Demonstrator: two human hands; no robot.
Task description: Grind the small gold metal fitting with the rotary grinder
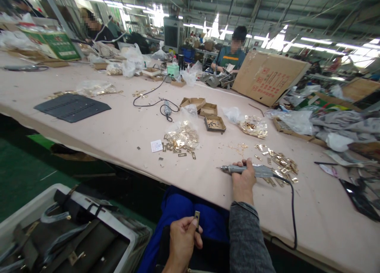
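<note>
Between the thumb and fingers of my left hand (183, 238) is a small gold metal plate (197, 215) with an opening in it, held over my lap. My right hand (244, 179) rests at the table edge, its fingers wrapped round a grey electric screwdriver (257, 171). The tool's tip points left, and its black cord (293, 209) hangs over the table's front edge. Just right of that hand lies a loose heap of gold plates (283, 162). Tiny gold pieces (239, 147) are scattered beyond the tool.
A pile of gold plates (184, 136) spills from a plastic bag mid-table, beside a white label (156, 146). Behind it stand small cardboard trays (215, 124). A white crate (130, 235) with dark bags is at lower left. A co-worker (230, 55) sits across, near a large carton (267, 77).
</note>
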